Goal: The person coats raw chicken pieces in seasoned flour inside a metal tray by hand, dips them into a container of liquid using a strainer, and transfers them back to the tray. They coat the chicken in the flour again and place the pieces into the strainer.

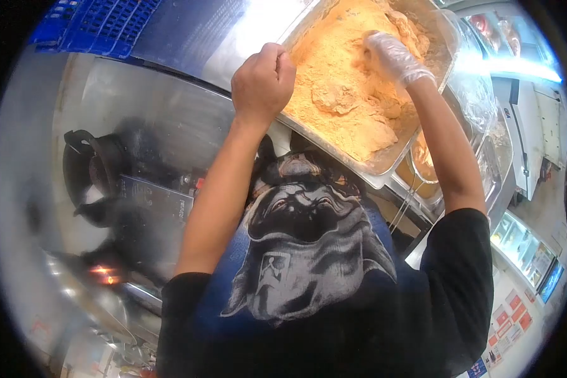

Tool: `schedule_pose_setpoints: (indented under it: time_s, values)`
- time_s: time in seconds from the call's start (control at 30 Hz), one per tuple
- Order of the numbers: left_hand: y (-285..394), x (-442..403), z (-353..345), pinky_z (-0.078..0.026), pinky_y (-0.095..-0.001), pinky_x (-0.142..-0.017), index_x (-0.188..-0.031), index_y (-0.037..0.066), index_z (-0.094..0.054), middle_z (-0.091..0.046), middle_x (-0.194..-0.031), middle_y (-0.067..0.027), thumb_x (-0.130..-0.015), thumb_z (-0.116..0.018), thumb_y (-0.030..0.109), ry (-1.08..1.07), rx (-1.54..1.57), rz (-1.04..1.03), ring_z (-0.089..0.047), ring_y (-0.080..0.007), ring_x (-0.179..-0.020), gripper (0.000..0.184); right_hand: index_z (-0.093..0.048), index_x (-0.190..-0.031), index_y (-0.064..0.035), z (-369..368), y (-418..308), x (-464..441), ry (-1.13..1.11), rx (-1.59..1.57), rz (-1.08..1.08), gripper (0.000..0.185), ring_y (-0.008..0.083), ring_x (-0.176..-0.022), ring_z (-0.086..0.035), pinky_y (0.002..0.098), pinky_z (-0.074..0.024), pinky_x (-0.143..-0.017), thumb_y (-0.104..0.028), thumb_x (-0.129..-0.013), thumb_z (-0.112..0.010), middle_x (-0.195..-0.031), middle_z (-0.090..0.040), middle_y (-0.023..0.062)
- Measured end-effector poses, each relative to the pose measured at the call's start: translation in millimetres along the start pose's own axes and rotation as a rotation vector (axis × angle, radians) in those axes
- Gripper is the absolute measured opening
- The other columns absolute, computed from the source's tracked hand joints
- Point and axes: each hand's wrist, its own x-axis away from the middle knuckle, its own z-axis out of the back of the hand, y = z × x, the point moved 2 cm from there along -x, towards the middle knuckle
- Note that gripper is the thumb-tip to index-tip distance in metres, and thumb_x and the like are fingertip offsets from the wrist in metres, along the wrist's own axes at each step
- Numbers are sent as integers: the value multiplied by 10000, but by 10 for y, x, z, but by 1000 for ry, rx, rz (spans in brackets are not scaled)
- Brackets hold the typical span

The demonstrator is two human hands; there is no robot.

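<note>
A deep metal tray (pixel 379 179) holds orange-yellow breading flour (pixel 334 44), with coated lumps that look like chicken pieces (pixel 334 97) partly buried in it. My right hand (pixel 394 57), in a clear plastic glove, reaches into the flour near the tray's far right side. Its fingers are curled, and their tips and whatever they hold are hidden. At the tray's left rim, my bare left hand (pixel 264 82) is closed in a fist. I cannot tell whether it grips the rim.
Right of the tray, a wire strainer (pixel 416 183) sits in a smaller container, near clear plastic wrap (pixel 475 94). A blue crate (pixel 101 25) stands at upper left. On the left are a black pan (pixel 94 164) and a lit burner flame (pixel 104 274).
</note>
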Motion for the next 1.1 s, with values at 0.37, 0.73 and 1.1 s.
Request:
schedule_pose_setpoints:
  time_s: [0.37,0.73,1.1]
  values:
    - [6,6,8,-534,-432,-664,-972,87,-685,-702,-760,-98,-980,-620,218,-21,-21,19,-689,-308,-700,146,-726,-1152,-35,59,-725,179,204,-79,202,293,352,-925,-722,430,-567,-803,-202,-930,-634,-918,-722,191]
    - [-18,12,2,-529,-437,-646,-967,92,-686,-690,-736,-103,-976,-621,206,2,6,2,-686,-318,-683,132,-742,-810,38,-249,-1208,183,-54,81,12,397,376,-810,-697,470,-563,-809,-338,-863,-626,-860,-713,238]
    - [2,8,21,-529,-436,-652,-975,93,-684,-690,-743,-101,-980,-630,215,-24,-10,9,-687,-309,-697,133,-703,-913,-3,64,-1088,548,6,-519,-206,141,382,-964,-705,449,-569,-863,-138,-887,-669,-980,-717,257]
